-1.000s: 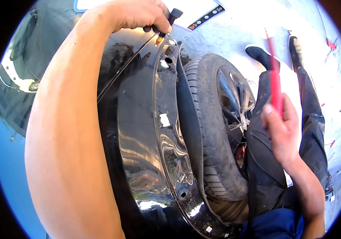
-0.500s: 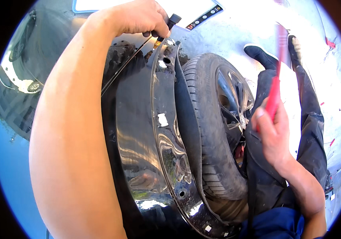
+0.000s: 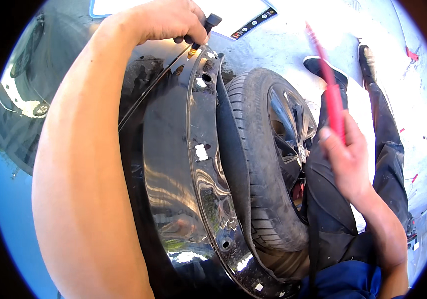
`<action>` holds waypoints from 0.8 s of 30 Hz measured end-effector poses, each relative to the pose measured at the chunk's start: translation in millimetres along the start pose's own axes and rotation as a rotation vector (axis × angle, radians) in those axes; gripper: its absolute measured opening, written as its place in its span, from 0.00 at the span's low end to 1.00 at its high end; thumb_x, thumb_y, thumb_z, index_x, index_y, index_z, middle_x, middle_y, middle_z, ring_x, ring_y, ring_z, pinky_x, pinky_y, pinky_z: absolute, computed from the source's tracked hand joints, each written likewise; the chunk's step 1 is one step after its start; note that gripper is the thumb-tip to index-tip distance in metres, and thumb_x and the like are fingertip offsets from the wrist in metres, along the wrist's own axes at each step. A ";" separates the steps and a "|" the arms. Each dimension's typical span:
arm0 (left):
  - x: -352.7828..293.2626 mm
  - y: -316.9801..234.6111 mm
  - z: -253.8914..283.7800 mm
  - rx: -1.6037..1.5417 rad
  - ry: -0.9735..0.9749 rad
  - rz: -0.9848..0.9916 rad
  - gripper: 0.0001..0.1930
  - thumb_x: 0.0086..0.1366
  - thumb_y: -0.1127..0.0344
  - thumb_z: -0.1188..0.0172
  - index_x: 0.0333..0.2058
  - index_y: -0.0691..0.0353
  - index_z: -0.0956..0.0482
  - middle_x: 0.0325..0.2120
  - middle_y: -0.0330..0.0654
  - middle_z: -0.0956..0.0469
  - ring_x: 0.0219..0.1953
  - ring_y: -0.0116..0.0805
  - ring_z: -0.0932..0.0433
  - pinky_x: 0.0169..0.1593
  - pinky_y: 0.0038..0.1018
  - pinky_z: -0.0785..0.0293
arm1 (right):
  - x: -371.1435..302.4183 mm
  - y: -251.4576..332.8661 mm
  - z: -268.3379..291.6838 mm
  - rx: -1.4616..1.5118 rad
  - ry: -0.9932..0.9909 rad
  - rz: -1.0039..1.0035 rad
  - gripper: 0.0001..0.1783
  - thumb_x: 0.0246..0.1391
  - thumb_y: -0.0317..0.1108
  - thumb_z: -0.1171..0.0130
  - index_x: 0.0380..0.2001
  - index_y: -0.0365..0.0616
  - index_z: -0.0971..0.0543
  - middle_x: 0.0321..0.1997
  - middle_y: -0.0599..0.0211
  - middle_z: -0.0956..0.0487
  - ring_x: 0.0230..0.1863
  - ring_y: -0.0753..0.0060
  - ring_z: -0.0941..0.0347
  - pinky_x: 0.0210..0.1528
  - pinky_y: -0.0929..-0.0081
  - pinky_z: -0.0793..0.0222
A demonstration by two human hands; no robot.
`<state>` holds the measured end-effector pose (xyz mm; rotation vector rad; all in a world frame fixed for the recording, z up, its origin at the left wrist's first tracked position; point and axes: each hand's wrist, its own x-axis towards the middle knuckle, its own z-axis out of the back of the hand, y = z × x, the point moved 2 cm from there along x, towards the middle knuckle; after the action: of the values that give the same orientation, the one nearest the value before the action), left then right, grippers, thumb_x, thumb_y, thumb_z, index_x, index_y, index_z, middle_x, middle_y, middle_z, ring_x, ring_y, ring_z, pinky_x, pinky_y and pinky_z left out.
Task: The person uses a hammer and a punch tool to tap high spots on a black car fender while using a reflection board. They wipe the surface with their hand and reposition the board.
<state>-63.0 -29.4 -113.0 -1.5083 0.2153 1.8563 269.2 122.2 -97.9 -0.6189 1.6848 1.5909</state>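
At the top of the view, my left hand [image 3: 181, 21] is closed around a short black punch-like tool [image 3: 212, 21] with a wide dark cap. Its brass-coloured tip [image 3: 192, 53] points down at the glossy black car panel [image 3: 171, 134], near the upper end of the wheel arch; whether it touches I cannot tell. A thin metal rod [image 3: 148, 89] slants from below that hand along the panel. To the right, my right hand [image 3: 348, 154] grips a red-handled tool [image 3: 334, 107], raised with its far end blurred by motion. That end is apart from the black tool.
Right of the arch lip stands a wheel with a black tyre [image 3: 258, 164]. My dark-trousered legs [image 3: 388, 139] stretch over the pale floor beyond it. A white blue-edged panel [image 3: 173, 5] with a dark control strip sits at the top. Red tools [image 3: 413, 54] lie far right.
The red-handled tool has swung left and tilted that way, and my right hand has dropped slightly. My left hand with the black tool has shifted a little left.
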 end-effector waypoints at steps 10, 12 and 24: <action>-2.4 -1.8 -4.5 -0.120 -0.092 0.165 0.13 0.55 0.60 0.33 0.31 0.66 0.14 0.20 0.37 0.26 0.27 0.27 0.30 0.34 0.27 0.34 | -1.7 5.0 -2.8 -0.082 0.051 0.016 0.11 0.69 0.36 0.46 0.49 0.43 0.30 0.27 0.78 0.30 0.26 0.86 0.36 0.27 0.82 0.39; -2.6 -5.0 -1.9 -0.132 -0.081 0.213 0.13 0.55 0.60 0.33 0.30 0.65 0.14 0.21 0.37 0.25 0.27 0.27 0.30 0.34 0.27 0.34 | -0.3 13.7 -2.2 0.253 -0.101 -0.045 0.08 0.69 0.35 0.47 0.45 0.44 0.31 0.26 0.76 0.30 0.24 0.87 0.37 0.26 0.87 0.42; 4.1 -5.2 -2.9 -0.035 0.055 0.129 0.15 0.57 0.59 0.33 0.37 0.65 0.12 0.30 0.46 0.16 0.33 0.35 0.19 0.40 0.30 0.26 | -2.5 3.7 -7.6 0.341 -0.100 -0.099 0.07 0.69 0.35 0.48 0.44 0.45 0.31 0.25 0.75 0.31 0.22 0.86 0.37 0.24 0.86 0.42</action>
<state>-57.8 -25.4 -116.0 -1.6039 0.3145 1.9295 266.6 114.8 -93.9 -0.4337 1.7678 1.2074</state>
